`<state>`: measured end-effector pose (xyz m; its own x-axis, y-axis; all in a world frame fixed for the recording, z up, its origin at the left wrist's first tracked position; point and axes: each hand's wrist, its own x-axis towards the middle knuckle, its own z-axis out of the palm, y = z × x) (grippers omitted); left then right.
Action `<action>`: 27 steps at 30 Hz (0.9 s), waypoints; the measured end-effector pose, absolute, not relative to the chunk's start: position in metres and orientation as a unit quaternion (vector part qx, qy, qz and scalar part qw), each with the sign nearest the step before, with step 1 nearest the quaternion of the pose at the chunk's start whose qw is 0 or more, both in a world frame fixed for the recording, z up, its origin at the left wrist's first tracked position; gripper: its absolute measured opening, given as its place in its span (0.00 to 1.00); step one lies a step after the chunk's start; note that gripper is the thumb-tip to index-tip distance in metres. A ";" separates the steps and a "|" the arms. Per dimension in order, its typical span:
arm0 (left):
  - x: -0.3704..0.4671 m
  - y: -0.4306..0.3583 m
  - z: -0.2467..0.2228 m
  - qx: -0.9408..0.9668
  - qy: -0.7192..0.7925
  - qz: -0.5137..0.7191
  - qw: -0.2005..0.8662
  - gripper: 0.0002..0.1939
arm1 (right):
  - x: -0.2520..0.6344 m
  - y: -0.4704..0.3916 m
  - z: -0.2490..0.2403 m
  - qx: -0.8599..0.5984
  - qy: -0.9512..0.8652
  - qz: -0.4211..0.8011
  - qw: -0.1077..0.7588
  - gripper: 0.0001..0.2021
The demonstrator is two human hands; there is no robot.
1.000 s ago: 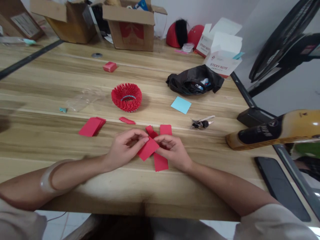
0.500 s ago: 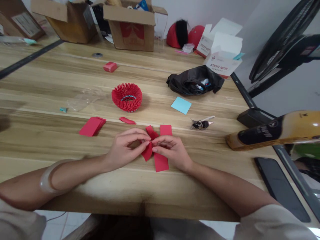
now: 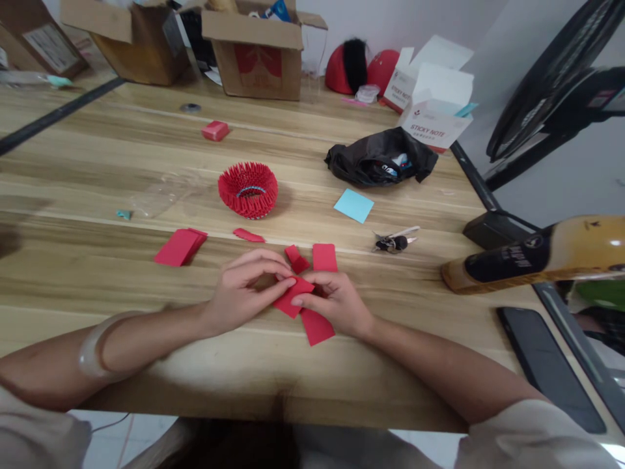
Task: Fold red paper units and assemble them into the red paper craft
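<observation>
Between my hands is a small red paper piece (image 3: 289, 302), its face turned up toward me. My left hand (image 3: 247, 290) pinches its upper left edge between thumb and fingers. My right hand (image 3: 338, 301) grips its right side, thumb on top. Under and beside the right hand lie red paper strips (image 3: 317, 327), partly covered by it. Just beyond the fingertips rests a small folded red paper piece (image 3: 296, 259). Farther off stands a red bowl built of many folded paper pieces (image 3: 247, 203), with a blue ring inside.
Left of my hands lie a red paper stack (image 3: 180, 247) and a row of joined red pieces (image 3: 249, 235). A blue sticky note (image 3: 354, 206), keys (image 3: 394, 243) and a black bag (image 3: 381, 159) are ahead. A bottle (image 3: 512, 260) and phone (image 3: 549, 365) sit right.
The red paper in my hands has turned and now shows a broader flat face. My right hand has shifted its grip onto it, and the lower strip's end has swung slightly right.
</observation>
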<state>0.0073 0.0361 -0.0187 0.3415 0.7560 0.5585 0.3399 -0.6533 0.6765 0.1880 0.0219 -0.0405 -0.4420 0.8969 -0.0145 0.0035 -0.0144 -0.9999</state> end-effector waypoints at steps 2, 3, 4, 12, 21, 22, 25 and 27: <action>0.007 0.036 -0.019 0.788 0.345 0.453 0.233 0.03 | 0.188 0.022 -0.040 -0.382 -0.598 0.597 0.374 0.12; 0.007 0.036 -0.019 0.788 0.344 0.455 0.232 0.04 | 0.188 0.022 -0.040 -0.385 -0.597 0.595 0.376 0.11; 0.007 0.037 -0.020 0.786 0.345 0.460 0.228 0.04 | 0.188 0.022 -0.041 -0.389 -0.595 0.592 0.380 0.11; 0.005 0.036 -0.033 0.723 0.383 0.447 0.362 0.11 | 0.188 0.024 -0.049 -0.429 -0.535 0.574 0.447 0.13; 0.008 0.038 -0.033 0.686 0.385 0.487 0.380 0.11 | 0.190 0.024 -0.040 -0.392 -0.513 0.609 0.460 0.12; 0.008 0.038 -0.033 0.695 0.384 0.479 0.374 0.09 | 0.189 0.024 -0.041 -0.392 -0.504 0.615 0.462 0.10; 0.007 0.036 -0.030 0.744 0.384 0.434 0.333 0.03 | 0.187 0.024 -0.045 -0.376 -0.479 0.652 0.452 0.08; 0.005 0.036 -0.027 0.771 0.375 0.421 0.296 0.01 | 0.187 0.024 -0.046 -0.370 -0.478 0.660 0.447 0.08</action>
<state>0.0055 0.0358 -0.0271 0.3635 0.8279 0.4271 0.3286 -0.5430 0.7728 0.1865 0.0243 -0.0456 -0.3280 0.9427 -0.0612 -0.2364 -0.1447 -0.9608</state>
